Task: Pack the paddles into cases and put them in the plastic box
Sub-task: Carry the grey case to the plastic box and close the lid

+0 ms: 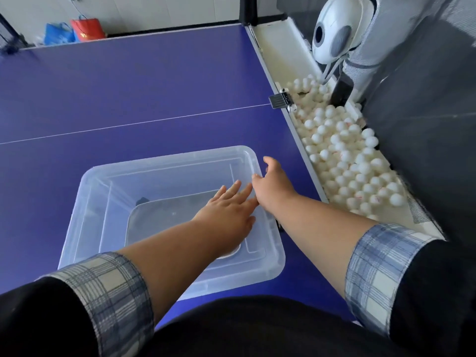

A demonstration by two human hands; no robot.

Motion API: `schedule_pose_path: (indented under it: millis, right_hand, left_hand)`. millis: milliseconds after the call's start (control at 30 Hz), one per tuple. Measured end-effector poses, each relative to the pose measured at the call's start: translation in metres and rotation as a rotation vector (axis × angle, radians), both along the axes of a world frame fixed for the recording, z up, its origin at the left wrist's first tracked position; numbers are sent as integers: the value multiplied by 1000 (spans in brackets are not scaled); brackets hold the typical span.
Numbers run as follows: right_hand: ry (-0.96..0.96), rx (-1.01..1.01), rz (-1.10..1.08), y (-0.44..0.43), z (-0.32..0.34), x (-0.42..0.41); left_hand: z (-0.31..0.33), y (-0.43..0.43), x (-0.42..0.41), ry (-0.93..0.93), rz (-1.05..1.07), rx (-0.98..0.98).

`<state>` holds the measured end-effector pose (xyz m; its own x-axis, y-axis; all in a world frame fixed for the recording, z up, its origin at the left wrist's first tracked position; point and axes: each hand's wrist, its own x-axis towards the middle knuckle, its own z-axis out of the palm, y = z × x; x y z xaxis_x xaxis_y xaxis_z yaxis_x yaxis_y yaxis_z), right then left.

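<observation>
A clear plastic box (108, 176) stands on the blue table tennis table in front of me. Inside it lies a dark grey paddle case (164, 215), flat on the bottom. My left hand (229, 210) reaches into the box with fingers spread flat over the case's right part, holding nothing. My right hand (273, 186) hovers at the box's right rim, fingers loosely apart and empty. No loose paddle is visible.
The blue table (128, 86) has a white centre line. Along its right edge runs a white trough (283, 47) with several white balls (347, 161) and a white ball-feeding machine (334, 34). Blue and red bags (74, 30) sit beyond the far edge.
</observation>
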<state>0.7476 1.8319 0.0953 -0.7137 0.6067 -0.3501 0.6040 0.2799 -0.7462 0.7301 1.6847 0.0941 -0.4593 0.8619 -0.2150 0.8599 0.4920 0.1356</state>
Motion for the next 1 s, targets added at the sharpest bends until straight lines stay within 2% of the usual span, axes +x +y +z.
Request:
schedule_pose_path:
  millis: [200, 300, 467, 600, 733, 833, 1000]
  right_hand:
    - [-209, -192, -138, -1, -4, 2]
    - [-293, -152, -91, 1, 0, 2]
    - [-149, -40, -57, 2, 3, 16]
    - [-8, -268, -22, -1, 6, 41]
    - [9, -409, -65, -11, 7, 54]
    - [7, -385, -36, -13, 13, 55]
    - [-81, -171, 93, -19, 17, 52]
  left_hand:
    - [-15, -5, -2, 38, -18, 54]
    - [-17, -5, -1, 43, -12, 61]
    - [-14, -3, 2, 45, 10, 86]
    - [-10, -1, 7, 54, 21, 91]
    - [-5, 1, 7, 93, -65, 0]
    - [-3, 2, 5, 102, -79, -14]
    - [-12, 0, 1, 137, -98, -21]
